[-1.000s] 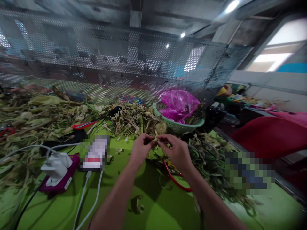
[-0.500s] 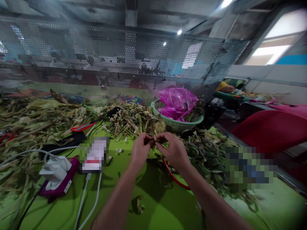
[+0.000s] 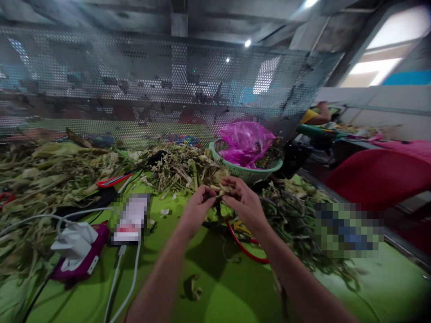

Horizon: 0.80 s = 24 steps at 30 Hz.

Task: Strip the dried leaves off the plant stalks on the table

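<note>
Both hands meet over the green table (image 3: 212,298), in front of a heap of dried plant stalks (image 3: 177,168). My left hand (image 3: 199,204) pinches a pale, withered plant piece (image 3: 220,192) between thumb and fingers. On its other side my right hand (image 3: 243,199) grips the same piece, its fingers bent and a little more spread. Dark strands hang below the fingertips. Just under my right hand lies a tool with red curved handles (image 3: 240,244), partly hidden by the wrist. A small curled scrap (image 3: 194,287) rests nearer the front edge.
A green basket (image 3: 247,174) holding a pink plastic bag (image 3: 249,141) stands behind the hands. At left are a phone (image 3: 131,220), a purple power strip (image 3: 96,258) with cables and a red cutter (image 3: 116,179). Leafy stalks (image 3: 303,233) cover the right. Another person's arm (image 3: 319,115) shows beyond.
My right hand's fingers have lifted and spread slightly, and more of the pale plant piece shows between the hands. The view has shifted a little. The other person's arm has risen.
</note>
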Motion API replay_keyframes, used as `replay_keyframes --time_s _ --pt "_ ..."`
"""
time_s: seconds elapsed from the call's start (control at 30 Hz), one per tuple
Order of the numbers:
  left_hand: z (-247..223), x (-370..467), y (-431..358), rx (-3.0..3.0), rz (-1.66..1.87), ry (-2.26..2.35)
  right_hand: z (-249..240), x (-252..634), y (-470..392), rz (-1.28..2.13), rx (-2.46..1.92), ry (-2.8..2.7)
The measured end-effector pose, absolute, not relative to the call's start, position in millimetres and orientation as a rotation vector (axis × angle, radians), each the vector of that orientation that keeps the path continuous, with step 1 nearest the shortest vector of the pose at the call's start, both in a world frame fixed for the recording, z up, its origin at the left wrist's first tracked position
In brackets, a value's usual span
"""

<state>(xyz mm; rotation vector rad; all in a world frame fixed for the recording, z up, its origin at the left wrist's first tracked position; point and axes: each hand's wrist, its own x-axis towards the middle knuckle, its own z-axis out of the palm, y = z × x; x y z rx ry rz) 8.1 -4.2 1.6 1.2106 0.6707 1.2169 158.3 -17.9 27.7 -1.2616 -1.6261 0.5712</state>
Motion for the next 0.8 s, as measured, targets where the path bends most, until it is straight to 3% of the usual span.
replay_keyframes --time_s 0.17,0.6,0.8 --pt "2.5 4.5 -5.7 1.142 1.158 0.629 26.4 162.5 -12.0 0.858 -1.106 -1.553" --pt "-1.6 9.3 -2.7 1.151 1.211 0.721 24.5 153.8 -17.4 0.541 -1.098 -1.699" --pt "-5.7 8.5 -0.8 1.147 1.203 0.671 29.2 155.7 -16.2 1.029 -0.961 -1.415"
